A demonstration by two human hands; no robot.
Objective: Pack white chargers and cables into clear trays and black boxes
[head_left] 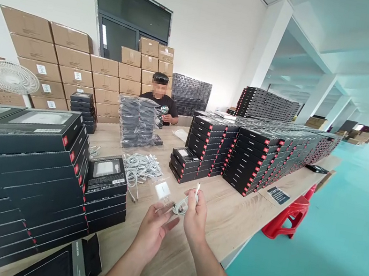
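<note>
A coiled white cable is in my right hand, whose thumb and fingers are closed on it. One cable end sticks up above the thumb. My left hand is just left of the coil, fingers apart, with the fingertips at its edge; whether they touch it is hard to tell. Just beyond the hands, a white charger lies on the wooden table. Behind it to the left is a tangled pile of white cables.
Black boxes are stacked high at left, with an opened black box in front. More box stacks line the right side. Across the table a person sits behind plastic-wrapped stacks. A red stool stands by the right edge.
</note>
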